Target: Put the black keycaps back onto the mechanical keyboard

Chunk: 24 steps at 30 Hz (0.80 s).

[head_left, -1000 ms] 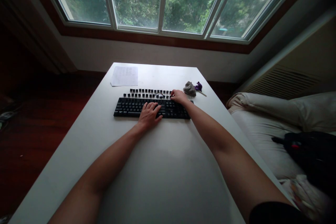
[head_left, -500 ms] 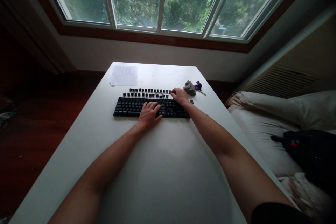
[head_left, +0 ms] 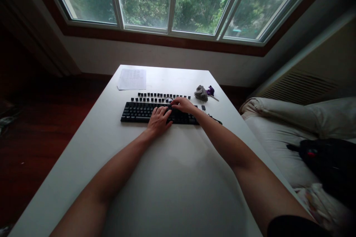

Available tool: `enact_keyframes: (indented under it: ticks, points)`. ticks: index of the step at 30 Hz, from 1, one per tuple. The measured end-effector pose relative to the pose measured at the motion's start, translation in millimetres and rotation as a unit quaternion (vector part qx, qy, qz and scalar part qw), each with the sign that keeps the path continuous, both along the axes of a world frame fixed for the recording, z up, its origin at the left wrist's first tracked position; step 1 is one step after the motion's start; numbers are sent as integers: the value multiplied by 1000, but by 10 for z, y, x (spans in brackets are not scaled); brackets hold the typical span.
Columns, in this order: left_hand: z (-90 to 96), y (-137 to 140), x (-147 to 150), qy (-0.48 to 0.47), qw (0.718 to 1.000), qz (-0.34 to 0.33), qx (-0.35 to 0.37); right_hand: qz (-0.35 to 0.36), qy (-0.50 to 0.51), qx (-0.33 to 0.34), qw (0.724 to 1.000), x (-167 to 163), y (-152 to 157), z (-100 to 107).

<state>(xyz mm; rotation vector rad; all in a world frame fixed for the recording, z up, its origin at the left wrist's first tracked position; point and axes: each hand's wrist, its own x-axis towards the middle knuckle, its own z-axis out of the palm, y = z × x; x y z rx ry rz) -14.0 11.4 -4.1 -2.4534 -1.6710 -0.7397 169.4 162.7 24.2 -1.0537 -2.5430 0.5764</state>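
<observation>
Head view: from where I stand, the person's 2 bare hands are at a black keyboard lying crosswise on the white tabletop, toward its far end. The left hand rests palm down on the middle of the keys, its fingers a little spread. The right hand bends over the far edge of the board, just beside the left, fingers curled downward; whether they pinch a key or only touch the board, I cannot tell from so small and dark a patch.

Just beyond the keyboard, loose keycaps sit spaced out in 2 rows, with a pale loop in the nearer row, close to the right fingertips. A small dark piece lies by itself off the board's right end, near a black cable. Farther back are a grey cloth, a purple item with a pale stick near it, and a printed sheet at the far left.

I would call the work partway along: the board's left portion looks fully keyed, while the 2 rows remain off it. Gaps under the right hand are hidden, so I cannot count what is left.
</observation>
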Motion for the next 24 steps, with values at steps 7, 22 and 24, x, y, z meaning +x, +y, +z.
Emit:
enact_keyframes:
  ticks: [7, 22, 24]
  points:
    - [15, -14, -10, -5, 1000, -11, 1, 13, -51, -9, 999, -56, 17, 21]
    - [-10, 0, -11, -10, 1000, -12, -1, 40, -71, 108, 991, -65, -133, -24]
    - [-6, 0, -13, -8, 1000, -12, 0, 23, -59, 113, 992, -60, -159, -65]
